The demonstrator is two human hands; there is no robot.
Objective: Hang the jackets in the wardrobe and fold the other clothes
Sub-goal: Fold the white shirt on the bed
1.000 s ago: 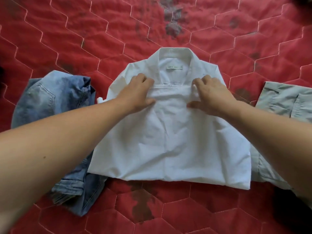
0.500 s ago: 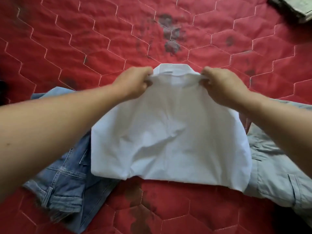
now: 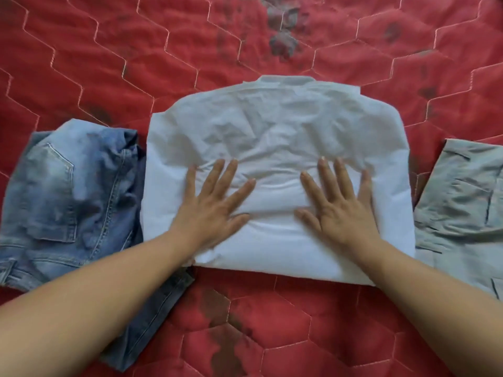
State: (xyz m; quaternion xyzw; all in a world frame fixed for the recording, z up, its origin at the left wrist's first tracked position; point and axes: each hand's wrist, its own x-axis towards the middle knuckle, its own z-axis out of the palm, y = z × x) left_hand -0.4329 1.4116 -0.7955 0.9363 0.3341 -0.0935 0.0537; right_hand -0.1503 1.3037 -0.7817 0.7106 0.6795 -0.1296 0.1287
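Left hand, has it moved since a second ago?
Yes. Judged against the jeans, the left hand came back toward the person, from the collar of the white shirt to its near half.

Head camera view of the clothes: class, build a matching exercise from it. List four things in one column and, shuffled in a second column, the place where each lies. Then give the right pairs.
Things
1. white folded cotton shirt
2. faded blue denim jeans
3. pale grey-green cloth garment
4. red quilted cover

Places
a. beneath all the clothes
b. in the middle, under the left hand and the right hand
c. at the right edge of the view
d. left of the shirt

Pairs: 1-b, 2-d, 3-c, 4-a.
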